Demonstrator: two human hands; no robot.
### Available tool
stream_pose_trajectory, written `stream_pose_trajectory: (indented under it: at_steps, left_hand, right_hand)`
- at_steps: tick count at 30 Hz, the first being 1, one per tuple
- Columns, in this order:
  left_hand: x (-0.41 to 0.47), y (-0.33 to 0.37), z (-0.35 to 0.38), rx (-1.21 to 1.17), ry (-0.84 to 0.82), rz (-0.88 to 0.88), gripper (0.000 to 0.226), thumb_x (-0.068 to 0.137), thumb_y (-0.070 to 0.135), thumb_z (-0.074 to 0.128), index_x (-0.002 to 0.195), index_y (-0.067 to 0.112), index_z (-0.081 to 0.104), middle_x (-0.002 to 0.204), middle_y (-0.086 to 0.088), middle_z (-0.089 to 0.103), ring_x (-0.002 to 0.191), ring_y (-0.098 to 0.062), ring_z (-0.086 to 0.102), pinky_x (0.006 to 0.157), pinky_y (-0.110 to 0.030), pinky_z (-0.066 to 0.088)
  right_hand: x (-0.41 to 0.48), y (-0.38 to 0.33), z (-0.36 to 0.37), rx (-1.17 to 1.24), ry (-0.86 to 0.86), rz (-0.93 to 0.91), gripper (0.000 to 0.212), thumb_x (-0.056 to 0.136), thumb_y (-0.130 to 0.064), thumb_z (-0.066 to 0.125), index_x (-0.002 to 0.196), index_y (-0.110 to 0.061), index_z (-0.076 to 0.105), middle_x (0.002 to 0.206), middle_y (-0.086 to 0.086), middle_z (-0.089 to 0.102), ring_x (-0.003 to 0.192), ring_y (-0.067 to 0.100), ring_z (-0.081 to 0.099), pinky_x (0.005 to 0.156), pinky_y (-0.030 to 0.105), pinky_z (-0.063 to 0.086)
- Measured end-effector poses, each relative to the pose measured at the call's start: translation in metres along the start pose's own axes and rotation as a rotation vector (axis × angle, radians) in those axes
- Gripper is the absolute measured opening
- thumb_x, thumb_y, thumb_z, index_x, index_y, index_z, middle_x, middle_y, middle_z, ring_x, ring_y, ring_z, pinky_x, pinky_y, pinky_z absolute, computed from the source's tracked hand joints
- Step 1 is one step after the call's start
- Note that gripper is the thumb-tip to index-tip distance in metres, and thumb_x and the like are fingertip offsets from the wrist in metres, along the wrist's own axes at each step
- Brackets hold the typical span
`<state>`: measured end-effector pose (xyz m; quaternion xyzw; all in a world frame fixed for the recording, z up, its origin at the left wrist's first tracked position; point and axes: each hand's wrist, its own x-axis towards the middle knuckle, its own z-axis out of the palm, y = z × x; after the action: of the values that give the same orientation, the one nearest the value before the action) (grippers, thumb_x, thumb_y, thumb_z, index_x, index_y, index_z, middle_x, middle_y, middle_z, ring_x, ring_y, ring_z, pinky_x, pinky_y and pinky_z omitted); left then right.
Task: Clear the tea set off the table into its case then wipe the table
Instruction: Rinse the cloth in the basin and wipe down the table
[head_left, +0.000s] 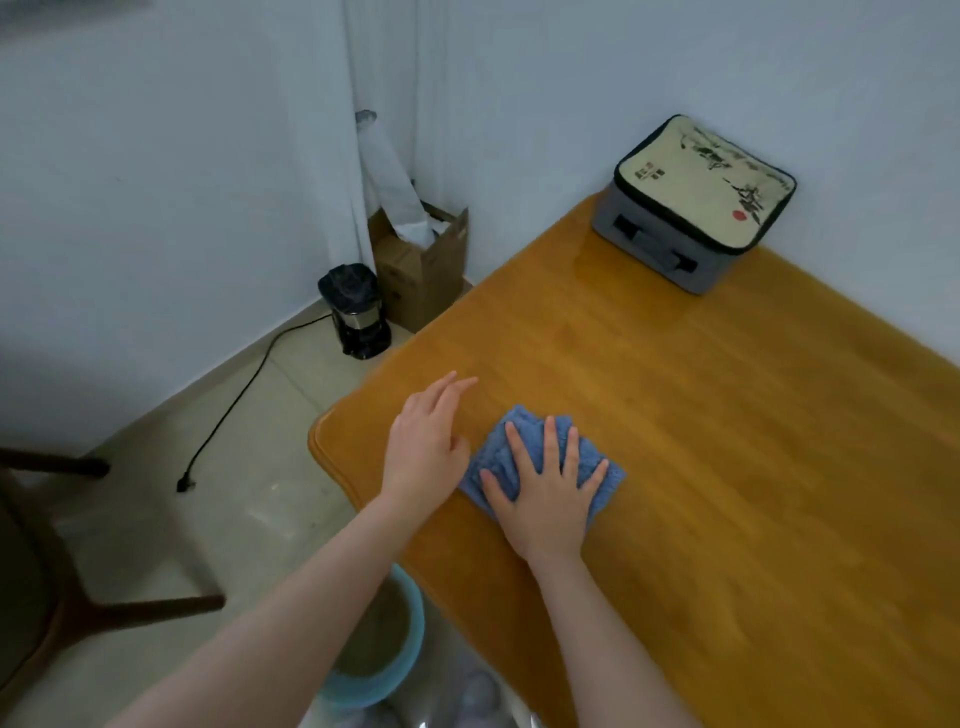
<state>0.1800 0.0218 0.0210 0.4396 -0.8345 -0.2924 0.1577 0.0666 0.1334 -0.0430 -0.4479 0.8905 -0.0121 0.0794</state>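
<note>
A folded blue cloth (498, 449) lies on the orange wooden table (701, 426) near its left corner. My right hand (545, 493) presses flat on the cloth with fingers spread. Just left of the cloth, my left hand (426, 441) rests on the bare tabletop with straight fingers pointing away from me. The tea set case (696, 202), grey with a cream printed lid, stands closed at the table's far end against the wall. No tea ware shows on the table.
On the floor left of the table stand a black coffee maker (356, 317) with a loose cord, a cardboard box (421, 270) and a dark wooden chair (62, 571). A light blue bin (384, 670) sits under the table's near edge.
</note>
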Motion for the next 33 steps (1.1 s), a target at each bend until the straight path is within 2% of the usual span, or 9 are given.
stream_pose_trajectory:
  at_steps: [6, 9, 13, 19, 26, 33]
  left_hand:
    - [0.056, -0.007, 0.024, 0.118, -0.175, -0.074, 0.058, 0.093, 0.024, 0.052, 0.145, 0.036, 0.029, 0.162, 0.000, 0.003, 0.145, -0.030, 0.015, 0.116, -0.045, 0.019]
    - [0.084, -0.009, 0.032, 0.125, -0.170, -0.088, 0.056, 0.095, 0.028, 0.050, 0.146, 0.037, 0.028, 0.162, 0.001, -0.001, 0.147, -0.029, 0.010, 0.119, -0.045, 0.011]
    - [0.113, -0.003, 0.040, 0.163, -0.083, -0.040, 0.055, 0.096, 0.026, 0.049, 0.146, 0.033, 0.029, 0.162, -0.001, 0.000, 0.148, -0.028, 0.003, 0.115, -0.038, -0.005]
    - [0.157, 0.004, 0.050, 0.159, -0.029, -0.082, 0.052, 0.096, 0.028, 0.048, 0.145, 0.032, 0.031, 0.162, 0.000, -0.001, 0.148, -0.025, 0.000, 0.116, -0.042, 0.001]
    - [0.168, -0.015, 0.039, 0.108, 0.021, -0.214, 0.047, 0.099, 0.038, 0.041, 0.145, 0.031, 0.032, 0.162, 0.001, 0.001, 0.148, -0.024, 0.001, 0.118, -0.049, 0.007]
    - [0.130, -0.040, 0.011, 0.034, 0.060, -0.269, 0.046, 0.100, 0.039, 0.037, 0.145, 0.030, 0.036, 0.161, 0.002, 0.008, 0.148, -0.022, 0.005, 0.118, -0.049, 0.009]
  right_hand:
    - [0.103, 0.027, -0.015, 0.014, -0.001, 0.185, 0.071, 0.086, -0.078, 0.011, 0.150, -0.048, 0.009, 0.163, 0.000, 0.002, 0.149, 0.027, -0.006, 0.111, 0.066, -0.007]
    - [0.170, 0.042, -0.025, 0.020, 0.003, 0.226, 0.071, 0.087, -0.077, 0.013, 0.151, -0.046, 0.007, 0.163, 0.000, -0.002, 0.149, 0.026, -0.008, 0.112, 0.065, -0.007]
    - [0.258, 0.050, -0.035, 0.018, 0.027, 0.234, 0.067, 0.092, -0.070, 0.015, 0.152, -0.041, 0.009, 0.163, 0.001, 0.000, 0.149, 0.025, -0.006, 0.115, 0.059, -0.005]
    - [0.344, 0.042, -0.044, 0.022, 0.046, 0.173, 0.058, 0.098, -0.057, 0.014, 0.153, -0.038, 0.010, 0.163, -0.001, 0.003, 0.149, 0.025, -0.002, 0.117, 0.056, -0.004]
    - [0.346, 0.018, -0.041, 0.019, 0.059, 0.021, 0.054, 0.101, -0.052, 0.015, 0.153, -0.037, 0.015, 0.162, -0.003, 0.006, 0.149, 0.023, 0.000, 0.118, 0.053, -0.003]
    - [0.271, -0.064, -0.025, 0.012, 0.047, -0.115, 0.052, 0.100, -0.049, 0.019, 0.149, -0.036, 0.030, 0.161, -0.004, 0.017, 0.149, 0.023, 0.003, 0.116, 0.057, -0.004]
